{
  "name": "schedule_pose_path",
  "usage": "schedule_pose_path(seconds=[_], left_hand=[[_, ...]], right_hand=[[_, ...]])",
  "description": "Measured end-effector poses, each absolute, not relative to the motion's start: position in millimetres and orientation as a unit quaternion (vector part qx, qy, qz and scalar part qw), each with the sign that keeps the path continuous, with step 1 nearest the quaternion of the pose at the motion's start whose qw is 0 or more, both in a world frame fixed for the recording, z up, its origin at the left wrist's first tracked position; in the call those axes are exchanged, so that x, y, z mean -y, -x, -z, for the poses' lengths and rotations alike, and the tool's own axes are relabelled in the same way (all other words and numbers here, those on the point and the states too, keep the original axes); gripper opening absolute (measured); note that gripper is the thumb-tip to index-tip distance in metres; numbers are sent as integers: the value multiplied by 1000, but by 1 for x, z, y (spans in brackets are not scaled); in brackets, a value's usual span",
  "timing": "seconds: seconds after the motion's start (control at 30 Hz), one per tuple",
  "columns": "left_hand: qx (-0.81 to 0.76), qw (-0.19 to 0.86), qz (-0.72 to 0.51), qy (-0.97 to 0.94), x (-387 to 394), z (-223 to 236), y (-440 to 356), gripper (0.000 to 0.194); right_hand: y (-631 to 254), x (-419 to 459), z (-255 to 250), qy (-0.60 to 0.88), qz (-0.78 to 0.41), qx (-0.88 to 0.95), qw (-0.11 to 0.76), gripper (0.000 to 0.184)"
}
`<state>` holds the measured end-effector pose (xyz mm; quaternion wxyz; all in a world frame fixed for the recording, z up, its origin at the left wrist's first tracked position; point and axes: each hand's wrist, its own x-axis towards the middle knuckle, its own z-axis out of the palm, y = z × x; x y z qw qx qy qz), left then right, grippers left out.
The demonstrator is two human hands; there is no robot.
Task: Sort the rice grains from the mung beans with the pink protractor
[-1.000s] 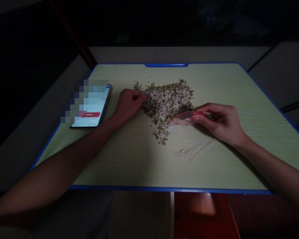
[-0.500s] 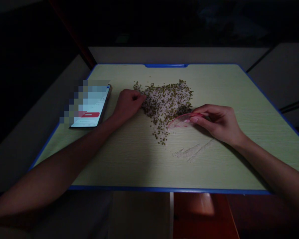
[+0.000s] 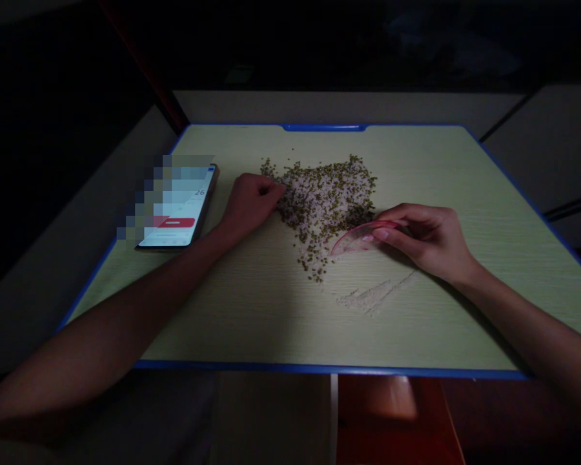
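A spread pile of small green beans mixed with white grains (image 3: 326, 194) lies on the pale wood-grain tabletop (image 3: 213, 323). My left hand (image 3: 252, 201) rests at the pile's left edge, fingers curled together; whatever they may pinch is hidden. In my right hand (image 3: 423, 239), thumb and fingers grip a clear, half-round plastic sheet (image 3: 351, 241) with a red curved edge, its shape like a protractor. The sheet is tilted, its left tip close to the pile's near right edge. I cannot tell if that tip touches the table.
A lit phone (image 3: 174, 213), partly pixelated, lies left of my left hand. A thin streak of pale grains (image 3: 368, 297) is nearer to me, below the sheet. The table has a blue rim (image 3: 319, 370), and a reddish-brown surface (image 3: 392, 420) shows below it.
The plastic sheet has tilted slightly in my right hand, its left tip a little lower and nearer to me. My left hand stays put. The number on the phone went from 25 to 26.
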<state>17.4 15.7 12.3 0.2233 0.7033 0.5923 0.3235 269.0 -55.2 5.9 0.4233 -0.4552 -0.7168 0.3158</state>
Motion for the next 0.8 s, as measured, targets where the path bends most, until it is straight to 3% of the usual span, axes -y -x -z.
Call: schedule_pose_path(seconds=[0.57,0.8], left_hand=[[-577,228,-347,-703,-18,-9,-17,36],[-575,227,-352,-703,-18,-9,-17,37]], right_hand=[[-272,58,-8,419,-379,716,409,9],[-274,58,-6,433,-336,718,428,9]])
